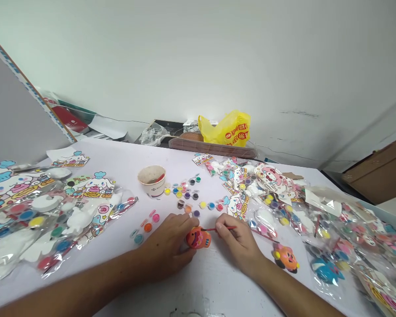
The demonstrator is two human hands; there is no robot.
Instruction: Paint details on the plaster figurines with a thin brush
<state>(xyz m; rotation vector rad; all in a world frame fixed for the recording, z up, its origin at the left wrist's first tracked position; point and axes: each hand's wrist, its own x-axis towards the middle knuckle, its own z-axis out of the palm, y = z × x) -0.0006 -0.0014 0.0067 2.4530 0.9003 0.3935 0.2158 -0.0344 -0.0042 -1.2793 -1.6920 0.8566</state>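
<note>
My left hand (166, 246) is closed around a small orange painted figure (198, 238), steadying it on the white table (119, 158). My right hand (239, 240) pinches a thin red paintbrush (218, 229), its tip touching the top of the figure. Several small paint pots (185, 193) in many colours lie just beyond my hands. A paper cup (152, 180) with a red brush in it stands further back.
Plastic bags of white figures and cartoon cards (53, 211) pile at the left, more bags (284, 193) at the right. A finished orange figure (286, 257) lies right of my hand. A yellow bag (227, 127) sits at the wall.
</note>
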